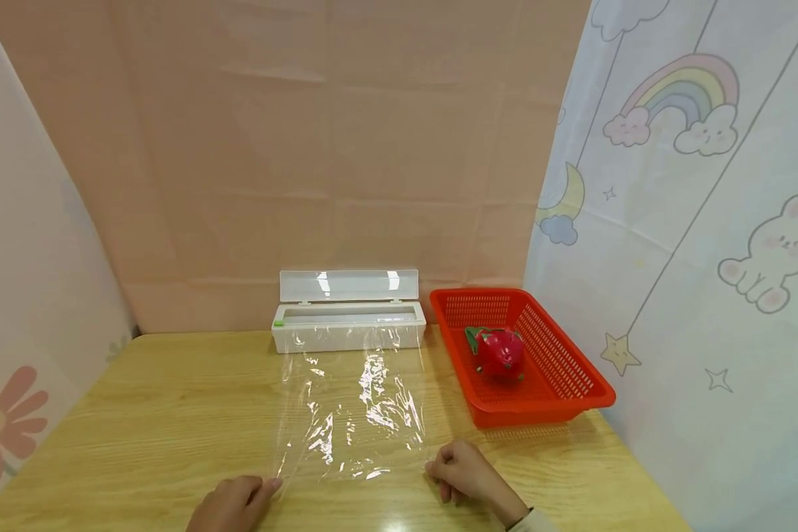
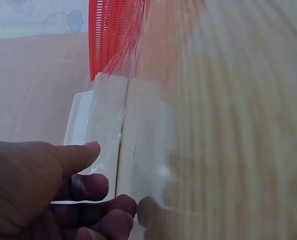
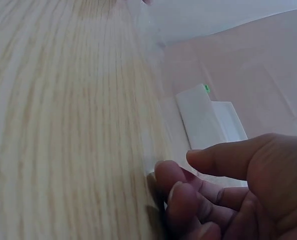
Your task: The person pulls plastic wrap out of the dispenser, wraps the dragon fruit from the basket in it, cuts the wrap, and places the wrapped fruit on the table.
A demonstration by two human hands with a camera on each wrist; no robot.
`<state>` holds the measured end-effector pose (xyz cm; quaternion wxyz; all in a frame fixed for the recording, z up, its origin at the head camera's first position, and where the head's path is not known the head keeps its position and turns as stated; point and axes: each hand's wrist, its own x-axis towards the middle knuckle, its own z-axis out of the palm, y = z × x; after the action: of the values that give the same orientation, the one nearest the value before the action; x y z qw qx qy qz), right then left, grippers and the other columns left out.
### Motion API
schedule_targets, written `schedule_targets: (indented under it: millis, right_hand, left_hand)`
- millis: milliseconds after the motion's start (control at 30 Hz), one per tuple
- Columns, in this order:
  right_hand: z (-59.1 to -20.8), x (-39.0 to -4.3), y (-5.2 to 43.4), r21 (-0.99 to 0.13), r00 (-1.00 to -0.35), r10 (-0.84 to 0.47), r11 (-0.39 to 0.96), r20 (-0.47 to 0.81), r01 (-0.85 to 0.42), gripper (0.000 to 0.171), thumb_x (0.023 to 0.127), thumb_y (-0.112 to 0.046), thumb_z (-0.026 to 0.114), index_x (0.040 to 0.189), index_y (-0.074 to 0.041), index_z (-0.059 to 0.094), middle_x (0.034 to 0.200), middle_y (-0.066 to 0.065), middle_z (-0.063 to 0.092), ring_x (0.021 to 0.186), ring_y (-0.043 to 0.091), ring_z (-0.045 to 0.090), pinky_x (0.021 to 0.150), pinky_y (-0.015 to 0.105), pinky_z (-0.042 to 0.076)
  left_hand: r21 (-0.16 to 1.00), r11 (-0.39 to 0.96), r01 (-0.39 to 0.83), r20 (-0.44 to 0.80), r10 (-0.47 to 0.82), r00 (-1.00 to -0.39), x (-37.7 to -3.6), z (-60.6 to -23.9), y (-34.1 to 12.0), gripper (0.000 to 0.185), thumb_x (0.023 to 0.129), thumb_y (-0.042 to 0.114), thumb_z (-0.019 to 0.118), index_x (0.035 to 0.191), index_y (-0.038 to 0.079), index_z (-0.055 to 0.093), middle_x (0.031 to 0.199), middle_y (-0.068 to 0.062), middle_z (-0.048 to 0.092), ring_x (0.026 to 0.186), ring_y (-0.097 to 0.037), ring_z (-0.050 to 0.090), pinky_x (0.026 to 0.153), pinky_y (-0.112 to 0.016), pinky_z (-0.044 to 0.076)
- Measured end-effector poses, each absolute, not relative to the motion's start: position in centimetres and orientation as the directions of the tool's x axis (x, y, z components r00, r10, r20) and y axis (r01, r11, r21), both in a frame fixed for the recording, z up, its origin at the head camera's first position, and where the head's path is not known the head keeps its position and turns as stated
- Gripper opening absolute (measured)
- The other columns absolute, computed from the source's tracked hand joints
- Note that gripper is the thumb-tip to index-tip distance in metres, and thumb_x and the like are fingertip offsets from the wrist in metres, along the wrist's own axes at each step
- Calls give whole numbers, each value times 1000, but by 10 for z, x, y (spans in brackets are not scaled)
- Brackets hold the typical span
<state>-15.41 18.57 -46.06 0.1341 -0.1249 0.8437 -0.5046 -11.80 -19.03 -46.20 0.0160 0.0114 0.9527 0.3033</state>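
Note:
A sheet of clear cling film [image 1: 352, 414] lies pulled out over the wooden table [image 1: 159, 414] from a white dispenser box [image 1: 348, 325] whose lid stands open. My left hand [image 1: 236, 502] pinches the sheet's near left corner, thumb over curled fingers [image 2: 111, 175]. My right hand [image 1: 462, 473] holds the near right corner, fingers curled against the tabletop [image 3: 176, 162]. The film [image 2: 148, 145] is still attached at the box [image 2: 83, 117]. The box [image 3: 203, 117] also shows far off in the right wrist view.
A red plastic basket [image 1: 525, 410] stands right of the box and holds a pink dragon fruit [image 1: 500, 353]. Cloth backdrops close in the table at the back, left and right. Bare wood lies left of the film.

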Motion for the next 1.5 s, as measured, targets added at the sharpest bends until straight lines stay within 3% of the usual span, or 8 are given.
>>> schedule_targets:
  millis: [267, 500, 700, 1033, 1300, 1500]
  right_hand:
    - [-460, -148, 187, -859, -955, -288, 504, -71, -88, 30, 95, -22, 68, 70, -5, 64, 51, -3, 58, 41, 4, 48, 39, 18, 37]
    - [-456, -147, 183, -711, -960, -185, 645, 211, -280, 28, 92, -33, 71, 70, -17, 64, 58, -12, 56, 53, 0, 48, 51, 20, 39]
    - [-448, -142, 176, -666, -938, -162, 667, 308, -334, 19, 92, -34, 71, 85, -17, 68, 73, -12, 61, 62, -1, 52, 56, 21, 44]
    - [-437, -135, 168, -540, -815, -116, 695, 567, -474, 22, 84, -21, 79, 103, -17, 68, 94, -14, 64, 80, 13, 62, 61, 27, 53]
    - [-422, -140, 178, -430, -679, -136, 681, 721, -593, 23, 80, -7, 80, 100, -11, 69, 94, -8, 66, 78, 14, 61, 58, 25, 53]
    - [-406, -147, 191, -383, -632, -131, 696, 763, -607, 22, 80, -6, 80, 98, -9, 68, 91, -6, 65, 76, 14, 61, 58, 22, 51]
  left_hand:
    - [548, 837, -5, -20, 7, -1000, -114, -462, -187, 46, 92, 29, 70, 57, 13, 44, 52, 4, 40, 48, -12, 38, 48, -28, 30]
    - [474, 880, 6, 55, -22, -998, -110, -452, -183, 48, 91, 39, 69, 61, 16, 40, 54, 3, 37, 49, -13, 36, 47, -30, 27]
    - [441, 896, 43, 112, -8, -994, -109, -446, -177, 37, 95, 39, 65, 72, 16, 48, 60, 4, 41, 49, -13, 37, 45, -30, 30]
    - [404, 897, 181, 328, 43, -944, -115, -444, -172, 28, 92, 37, 71, 99, 11, 65, 76, 3, 59, 60, -9, 49, 45, -28, 38]
    - [455, 871, 186, 261, 69, -963, -127, -441, -172, 33, 93, 40, 71, 107, 10, 65, 93, -5, 67, 73, -15, 57, 54, -37, 48]
    - [449, 850, 277, 331, 129, -935, -133, -433, -161, 33, 93, 39, 71, 110, 11, 65, 103, -6, 68, 84, -21, 63, 60, -40, 52]
